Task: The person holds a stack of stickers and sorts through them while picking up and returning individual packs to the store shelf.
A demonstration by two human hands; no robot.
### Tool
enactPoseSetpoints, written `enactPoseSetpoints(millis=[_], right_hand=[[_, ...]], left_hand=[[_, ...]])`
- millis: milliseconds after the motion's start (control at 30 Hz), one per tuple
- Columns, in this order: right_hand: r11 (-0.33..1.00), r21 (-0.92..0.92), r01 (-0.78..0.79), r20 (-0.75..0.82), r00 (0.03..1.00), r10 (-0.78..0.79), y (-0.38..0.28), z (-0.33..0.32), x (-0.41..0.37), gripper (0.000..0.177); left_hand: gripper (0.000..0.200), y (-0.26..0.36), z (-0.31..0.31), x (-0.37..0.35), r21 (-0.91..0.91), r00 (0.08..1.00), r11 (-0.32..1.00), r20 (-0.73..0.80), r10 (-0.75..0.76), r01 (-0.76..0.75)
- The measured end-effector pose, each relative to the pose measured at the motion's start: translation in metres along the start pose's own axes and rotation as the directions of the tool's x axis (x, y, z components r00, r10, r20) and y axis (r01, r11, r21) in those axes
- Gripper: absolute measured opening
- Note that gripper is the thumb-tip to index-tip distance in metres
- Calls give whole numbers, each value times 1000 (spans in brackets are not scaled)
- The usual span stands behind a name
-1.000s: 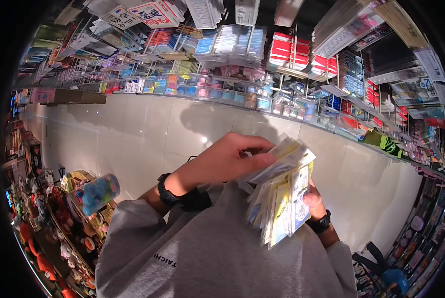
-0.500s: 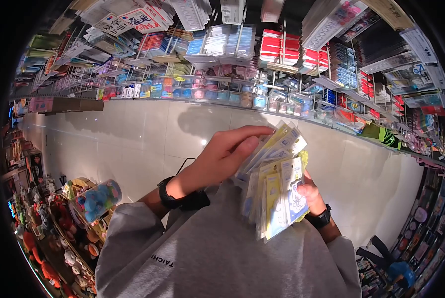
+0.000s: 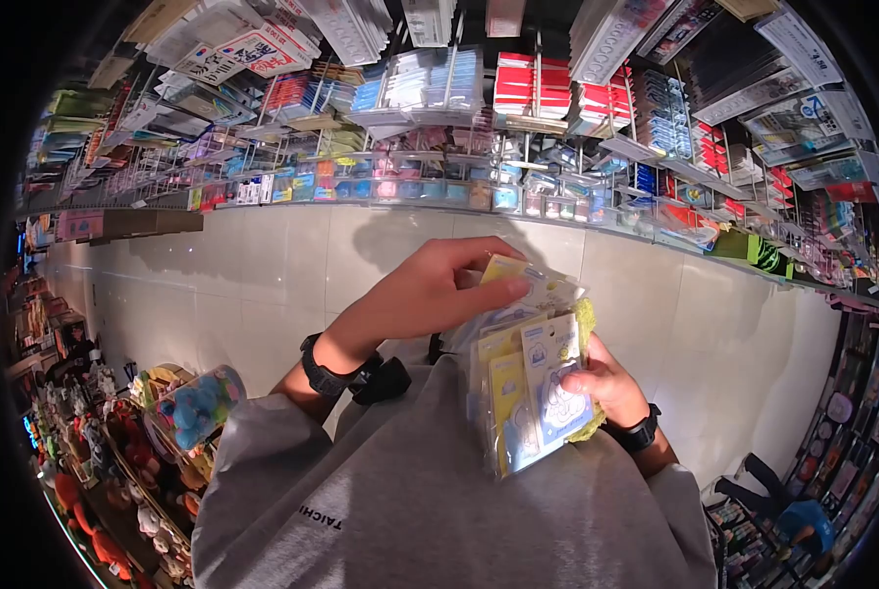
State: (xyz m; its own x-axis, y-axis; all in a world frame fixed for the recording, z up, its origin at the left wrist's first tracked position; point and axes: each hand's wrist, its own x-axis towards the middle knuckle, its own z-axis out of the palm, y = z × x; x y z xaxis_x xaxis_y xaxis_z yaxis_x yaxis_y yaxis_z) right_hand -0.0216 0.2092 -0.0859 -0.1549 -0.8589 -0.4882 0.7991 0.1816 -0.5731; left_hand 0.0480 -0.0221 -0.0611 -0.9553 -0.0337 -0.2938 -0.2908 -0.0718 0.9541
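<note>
"Grips pressed closed, both of them?"
"Yes. Your left hand [image 3: 430, 294] pinches the upper packets [image 3: 554, 289], thumb on top; your right hand [image 3: 612, 389] clamps the lower packets [image 3: 508, 395], its thumb across the front one."
"How do they lie?"
"Fanned before your chest, the lower ones' long sides running roughly away from you. Your left hand is nearer their far end, your right beside their right edge, near fuzzy yellow-green material [image 3: 585, 318]."

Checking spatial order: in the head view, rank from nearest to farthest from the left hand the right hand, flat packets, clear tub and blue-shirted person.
1. Flat packets: touching the left hand.
2. Right hand: right, gripping the packets.
3. Clear tub: lower left.
4. Blue-shirted person: far lower right.
</note>
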Motion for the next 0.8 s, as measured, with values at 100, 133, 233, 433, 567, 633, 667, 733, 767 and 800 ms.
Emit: enactPoseSetpoints(millis=[100,133,233,433,567,633,667,733,767,800], right_hand=[[1000,-8,-11,10,1000,11,3,-5,-2,80],[1000,3,10,5,1000,-10,2,-1,-3,85],[994,-31,108,-21,994,-109,3,9,7,97],[994,-16,108,68,992,-107,-2,7,10,113],[980,-181,84,244,969,-38,-1,-8,10,110],[981,-186,47,209,978,-8,-6,-2,8,105],[982,-188,15,170,985,18,-8,0,7,101],[996,-88,-17,157,987,31,4,-14,7,95],[999,18,-43,146,989,40,14,-24,5,89],[999,39,16,72,997,-19,26,-36,1,88]], left_hand=[[27,11,0,0,239,999,970,-11,-40,42],[27,9,0,-1,239,999,970,-47,-21,31],[27,4,-1,-5,229,993,973,-121,-6,34],[23,-14,-17,-18,-103,883,988,-466,53,-113],[21,-12,-31,-25,-96,875,991,-483,31,-88],[21,-6,-30,-27,-104,871,989,-491,37,-101],[21,-6,-31,-28,-107,870,989,-491,36,-101],[20,-7,-34,-29,-82,870,992,-492,43,-95],[20,-9,-34,-29,-90,872,991,-488,42,-98],[20,-10,-34,-29,-125,871,985,-489,41,-116]])
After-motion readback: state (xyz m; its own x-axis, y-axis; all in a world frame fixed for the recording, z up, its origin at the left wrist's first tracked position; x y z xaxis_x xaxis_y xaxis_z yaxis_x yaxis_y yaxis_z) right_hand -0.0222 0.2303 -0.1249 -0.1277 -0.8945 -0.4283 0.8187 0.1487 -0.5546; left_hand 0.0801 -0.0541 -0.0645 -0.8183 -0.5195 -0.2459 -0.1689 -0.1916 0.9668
